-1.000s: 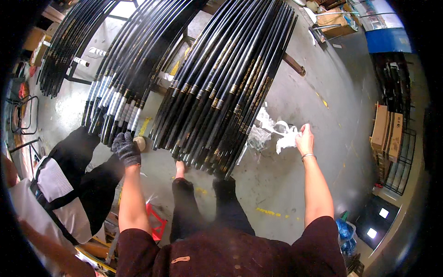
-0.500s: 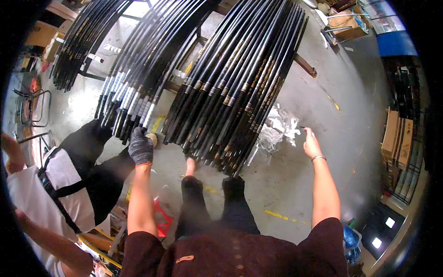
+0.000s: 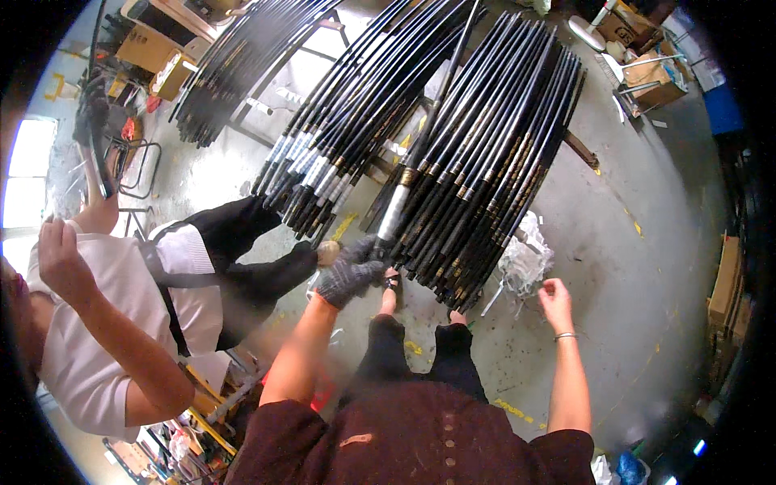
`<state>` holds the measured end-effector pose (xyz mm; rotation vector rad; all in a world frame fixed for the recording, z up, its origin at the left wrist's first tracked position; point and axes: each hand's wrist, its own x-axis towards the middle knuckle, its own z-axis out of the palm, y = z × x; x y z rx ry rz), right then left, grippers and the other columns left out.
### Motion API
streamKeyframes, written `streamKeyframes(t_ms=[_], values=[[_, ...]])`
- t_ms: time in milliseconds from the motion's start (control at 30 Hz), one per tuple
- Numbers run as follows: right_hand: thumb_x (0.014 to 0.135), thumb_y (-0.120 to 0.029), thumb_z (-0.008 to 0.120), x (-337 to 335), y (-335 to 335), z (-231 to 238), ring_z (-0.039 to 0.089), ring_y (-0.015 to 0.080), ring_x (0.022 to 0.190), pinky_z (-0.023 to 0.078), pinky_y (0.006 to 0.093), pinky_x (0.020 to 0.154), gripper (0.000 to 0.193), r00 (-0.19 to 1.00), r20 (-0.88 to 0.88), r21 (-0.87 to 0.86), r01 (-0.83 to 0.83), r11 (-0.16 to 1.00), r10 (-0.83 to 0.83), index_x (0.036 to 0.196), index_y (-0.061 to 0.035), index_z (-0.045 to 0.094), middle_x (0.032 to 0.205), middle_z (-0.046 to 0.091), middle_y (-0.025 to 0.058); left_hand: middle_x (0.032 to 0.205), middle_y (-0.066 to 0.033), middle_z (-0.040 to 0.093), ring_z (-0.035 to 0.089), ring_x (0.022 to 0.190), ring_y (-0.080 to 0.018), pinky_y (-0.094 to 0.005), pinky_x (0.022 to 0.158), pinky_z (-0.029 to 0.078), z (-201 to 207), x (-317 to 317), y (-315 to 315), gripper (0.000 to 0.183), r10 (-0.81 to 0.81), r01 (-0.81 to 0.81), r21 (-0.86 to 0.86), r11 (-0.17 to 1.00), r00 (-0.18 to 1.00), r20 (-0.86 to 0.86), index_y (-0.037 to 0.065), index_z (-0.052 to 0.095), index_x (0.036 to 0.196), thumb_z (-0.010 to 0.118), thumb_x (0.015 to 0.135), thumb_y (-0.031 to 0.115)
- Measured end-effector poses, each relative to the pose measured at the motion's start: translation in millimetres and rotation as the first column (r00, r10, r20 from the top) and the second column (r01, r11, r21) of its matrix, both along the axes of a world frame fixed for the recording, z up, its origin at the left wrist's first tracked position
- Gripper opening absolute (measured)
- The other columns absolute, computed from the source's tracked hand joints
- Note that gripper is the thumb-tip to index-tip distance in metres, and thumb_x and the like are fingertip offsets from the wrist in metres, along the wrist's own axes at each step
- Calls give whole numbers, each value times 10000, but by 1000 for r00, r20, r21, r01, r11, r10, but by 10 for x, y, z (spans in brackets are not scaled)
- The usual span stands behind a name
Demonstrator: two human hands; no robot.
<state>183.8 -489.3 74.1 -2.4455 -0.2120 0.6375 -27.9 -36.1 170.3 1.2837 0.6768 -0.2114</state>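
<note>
My left hand (image 3: pixel 350 275), in a grey knitted glove, is closed around the lower end of a black fishing rod. White wrapping (image 3: pixel 394 212) covers the held rod above my glove, with a gold-marked section over it. This rod slants up and away between two bundles. Just right of it lies the large bundle of black fishing rods (image 3: pixel 485 170), their butt ends toward me. My bare right hand (image 3: pixel 555 303) is off to the right, fingers loosely bent and nothing visible in it. It is near crumpled clear plastic wrap (image 3: pixel 525 257) on the floor.
A second bundle of white-wrapped rods (image 3: pixel 311 153) lies left of centre, and a third bundle (image 3: pixel 212 101) farther left. At the left, a co-worker's gloved hand (image 3: pixel 91 121) grips a dark rod. A carton (image 3: pixel 653 79) stands at the far right; a rack beam (image 3: pixel 582 149) sticks out.
My left hand has moved right from the white-wrapped bundle, carrying a rod out of it. My right hand's fingers have bent. The view has shifted, and the co-worker shows more at the left.
</note>
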Motion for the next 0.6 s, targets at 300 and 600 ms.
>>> streamKeyframes(t_ms=[300, 600], values=[[890, -115, 613, -721, 1035, 1668, 588, 75, 747, 474, 234, 588, 186, 949, -268, 481, -18, 877, 166, 1048, -18, 602, 876, 631, 12, 1124, -100, 639, 617, 990, -211, -354, 880, 497, 694, 696, -947, 576, -57, 287, -606, 742, 927, 370, -5, 454, 1350, 670, 843, 161], [894, -135, 610, -1007, 1060, 2374, 579, 116, 714, 478, 270, 629, 202, 982, -62, 583, -110, 805, 180, 1024, 17, 642, 859, 606, 49, 1089, -102, 631, 614, 985, -231, -371, 887, 507, 1167, 1100, -1390, 534, -105, 412, -618, 670, 876, 470, 14, 468, 1334, 662, 855, 149]])
